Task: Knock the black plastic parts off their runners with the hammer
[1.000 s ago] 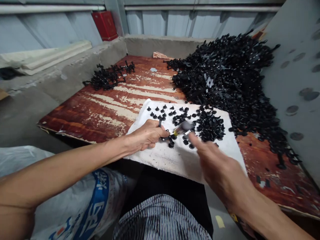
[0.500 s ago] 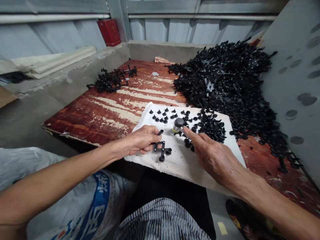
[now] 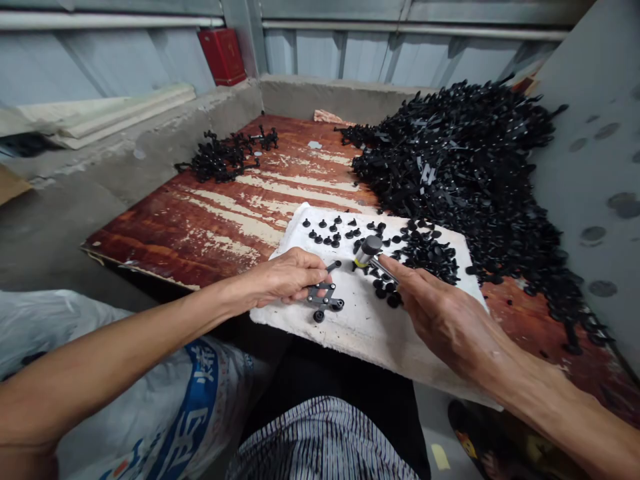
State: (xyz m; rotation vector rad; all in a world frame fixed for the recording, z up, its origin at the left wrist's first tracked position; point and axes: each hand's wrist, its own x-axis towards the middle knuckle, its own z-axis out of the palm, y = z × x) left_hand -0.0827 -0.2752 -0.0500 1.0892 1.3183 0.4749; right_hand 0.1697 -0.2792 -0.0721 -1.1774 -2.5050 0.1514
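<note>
My left hand [image 3: 295, 275] pinches one end of a black jointed linkage [image 3: 325, 293], whose crossed bars and round feet rest over the white cloth-like board [image 3: 360, 333]. Closed around a thin metal handle, my right hand [image 3: 425, 290] holds a small hammer [image 3: 369, 250]; its head has a black cap, a silver body and a yellow band. The hammer head is just right of the linkage and apart from it. Around it on the board are loose black round-headed pegs [image 3: 327, 241], thicker in a heap [image 3: 430, 257] at the board's right.
A large pile of black parts [image 3: 460, 160] covers the right of the worn red-brown tabletop [image 3: 210, 220]. A smaller pile of linkages [image 3: 220, 155] lies at the left edge. A red box [image 3: 223, 57] stands on the concrete ledge. White bags [image 3: 150, 387] are below left.
The linkage has swung and skewed in my left hand, its free arm now pointing further right. The hammer head has moved slightly right and tilted.
</note>
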